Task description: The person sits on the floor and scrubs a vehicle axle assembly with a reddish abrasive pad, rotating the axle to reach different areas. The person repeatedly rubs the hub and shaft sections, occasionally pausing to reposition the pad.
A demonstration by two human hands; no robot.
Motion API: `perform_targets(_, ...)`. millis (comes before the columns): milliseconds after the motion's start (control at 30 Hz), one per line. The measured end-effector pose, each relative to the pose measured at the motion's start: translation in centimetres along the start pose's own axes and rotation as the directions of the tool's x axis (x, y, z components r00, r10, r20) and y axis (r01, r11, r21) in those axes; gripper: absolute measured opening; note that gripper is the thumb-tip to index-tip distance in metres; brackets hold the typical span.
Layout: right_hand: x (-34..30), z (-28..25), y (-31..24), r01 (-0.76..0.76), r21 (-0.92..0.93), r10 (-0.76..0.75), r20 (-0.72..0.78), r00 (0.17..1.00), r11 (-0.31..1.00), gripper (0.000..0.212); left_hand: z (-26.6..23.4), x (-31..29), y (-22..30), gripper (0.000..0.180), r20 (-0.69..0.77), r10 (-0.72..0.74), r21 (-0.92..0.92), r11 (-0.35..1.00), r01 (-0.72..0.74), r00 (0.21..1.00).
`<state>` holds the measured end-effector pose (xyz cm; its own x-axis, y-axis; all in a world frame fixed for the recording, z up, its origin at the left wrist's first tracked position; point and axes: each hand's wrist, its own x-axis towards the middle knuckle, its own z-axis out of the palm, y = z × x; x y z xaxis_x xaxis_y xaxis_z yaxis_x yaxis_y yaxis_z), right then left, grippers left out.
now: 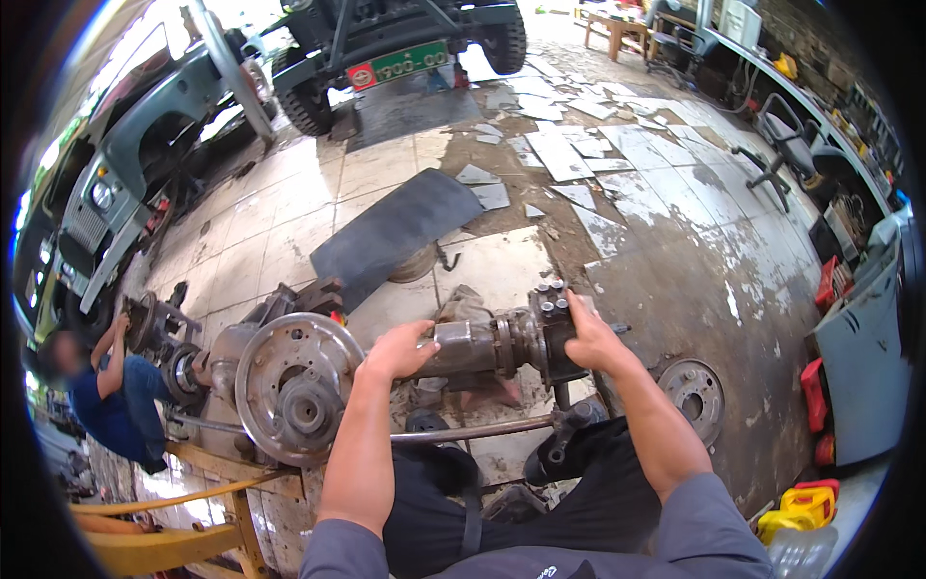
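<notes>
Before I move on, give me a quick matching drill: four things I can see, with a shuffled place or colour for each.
Things
1. Left hand
2. Right hand
3. Loose metal disc
4. Number plate

Places or colours
A. Flat on the floor, at the picture's right
B. Against the bolted end of the assembly
C. Green and red
D. At the metal tube

Pairs: 1-D, 2-B, 3-A, 4-C

- A green plate (397,64) on the dark vehicle (340,37) bears one row of large, pale characters.
- A red square (362,76) at the plate's left end carries a pale, round emblem.
- Small white lettering (547,572) on the person's grey shirt (482,565), partly cut off below.
</notes>
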<state>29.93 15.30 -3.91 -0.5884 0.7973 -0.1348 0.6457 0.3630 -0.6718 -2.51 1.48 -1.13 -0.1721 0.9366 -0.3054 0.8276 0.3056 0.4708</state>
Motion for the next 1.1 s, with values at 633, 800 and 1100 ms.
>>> perform_targets(633, -0.1, 1.1, -1.0, 0.000, 0.089, 0.004, -0.050, 0.999, 0.996, 0.089, -0.4, -0.4, -0.6, 0.056, 0.059, -0.068, 0.001, 0.998, 0.068, 0.996)
perform_targets(800, 0.0, 1.4, -1.1, -0.011, -0.017, 0.009, -0.110, 0.994, 1.000, 0.086, -0.5, -0.4, -0.7, 0.055, 0.060, -0.095, 0.051, 0.994, 0.092, 0.994)
perform_targets(1100, 0.2, 2.7, -1.4, -0.071, -0.028, 0.064, -0.190, 0.980, 0.997, 0.090, -0.4, -0.1, -1.0, 0.058, 0.064, -0.060, 0.045, 0.997, 0.058, 0.996)
